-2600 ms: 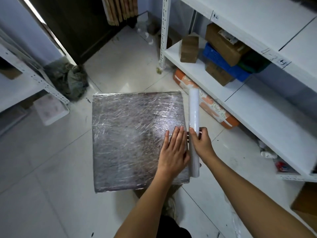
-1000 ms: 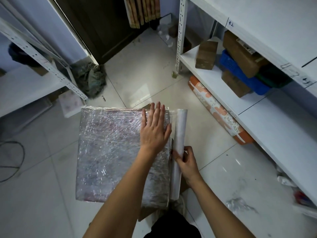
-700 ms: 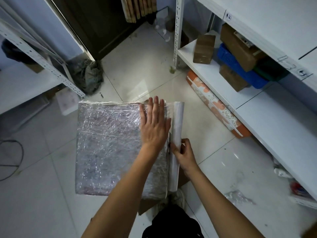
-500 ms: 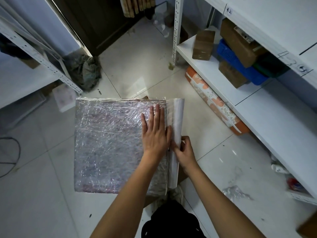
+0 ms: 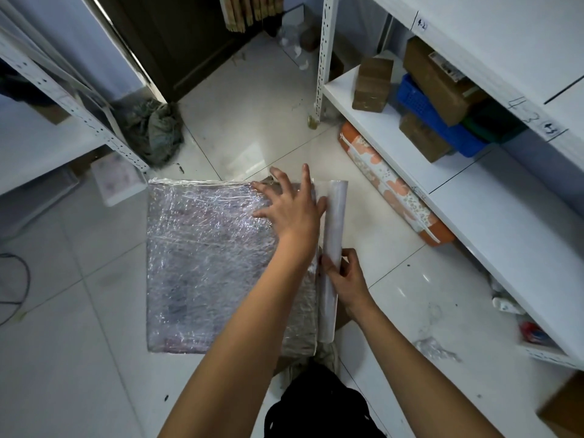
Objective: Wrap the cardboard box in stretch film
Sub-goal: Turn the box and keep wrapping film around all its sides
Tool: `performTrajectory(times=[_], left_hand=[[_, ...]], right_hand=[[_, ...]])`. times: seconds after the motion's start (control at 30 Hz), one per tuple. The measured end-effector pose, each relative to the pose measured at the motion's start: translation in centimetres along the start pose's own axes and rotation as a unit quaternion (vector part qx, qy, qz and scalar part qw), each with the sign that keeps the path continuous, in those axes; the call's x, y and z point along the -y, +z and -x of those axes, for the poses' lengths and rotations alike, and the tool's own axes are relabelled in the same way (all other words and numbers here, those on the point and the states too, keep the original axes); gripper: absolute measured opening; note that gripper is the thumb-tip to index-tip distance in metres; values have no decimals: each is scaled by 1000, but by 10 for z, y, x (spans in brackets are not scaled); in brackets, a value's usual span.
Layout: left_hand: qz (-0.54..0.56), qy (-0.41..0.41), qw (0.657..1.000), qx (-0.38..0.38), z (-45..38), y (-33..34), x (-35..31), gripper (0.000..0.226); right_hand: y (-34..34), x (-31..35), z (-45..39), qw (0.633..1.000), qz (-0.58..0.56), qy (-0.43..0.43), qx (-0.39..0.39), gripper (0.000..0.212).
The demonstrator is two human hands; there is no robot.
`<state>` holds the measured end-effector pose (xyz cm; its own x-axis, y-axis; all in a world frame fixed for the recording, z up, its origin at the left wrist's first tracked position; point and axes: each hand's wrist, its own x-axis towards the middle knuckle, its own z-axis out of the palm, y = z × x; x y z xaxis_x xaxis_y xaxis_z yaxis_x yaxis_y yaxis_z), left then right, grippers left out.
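We see the cardboard box (image 5: 208,263) lying flat above the white tiled floor (image 5: 79,358), its top face fully covered in crinkled stretch film. The box sits in the aisle between two white shelving units, directly in front of the person.

The left hand (image 5: 289,207) lies palm-down on the far right corner of the box. Its fingers are straight and spread, pressing the film against the top face; it grips nothing.

The film roll (image 5: 331,248) runs along the right edge of the box, just beside it, its long axis pointing away from the person. A short sheet of film spans from the roll to the box top. The right hand (image 5: 344,279) holds the roll near its middle, thumb and fingers curled round it.

On the right, the shelf unit (image 5: 474,216) carries a small brown block (image 5: 373,85), several cardboard cartons (image 5: 439,80) and a blue basket (image 5: 436,121). An orange patterned bundle (image 5: 395,184) lies on the floor under the lower shelf. A crumpled grey-green cloth (image 5: 155,128) sits at the foot of the left rack (image 5: 63,96).
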<state>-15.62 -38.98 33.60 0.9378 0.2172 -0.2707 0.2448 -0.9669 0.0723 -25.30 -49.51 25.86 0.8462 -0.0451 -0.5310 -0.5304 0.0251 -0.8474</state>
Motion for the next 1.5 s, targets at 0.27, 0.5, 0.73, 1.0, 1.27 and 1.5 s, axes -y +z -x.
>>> performTrajectory(times=[0.27, 0.5, 0.73, 1.0, 1.27, 1.5], left_hand=[[43, -32, 997, 49, 3, -10, -19, 36], [62, -61, 996, 35, 3, -5, -22, 43], [116, -155, 981, 20, -3, -2, -36, 37], [168, -239, 956, 39, -11, -8, -51, 41], [204, -263, 943, -13, 3, -18, -40, 36], [260, -288, 918, -89, 6, -42, -40, 38]], right_hand=[[6, 20, 9, 996, 83, 42, -12, 26], [-2, 28, 8, 992, 74, 103, 2, 33], [-14, 36, -14, 989, 43, 138, 36, 25], [-24, 53, -38, 979, 4, 151, 134, 80], [-19, 63, -45, 978, -2, 124, 166, 43], [-31, 91, -62, 979, 14, 66, 195, 40]])
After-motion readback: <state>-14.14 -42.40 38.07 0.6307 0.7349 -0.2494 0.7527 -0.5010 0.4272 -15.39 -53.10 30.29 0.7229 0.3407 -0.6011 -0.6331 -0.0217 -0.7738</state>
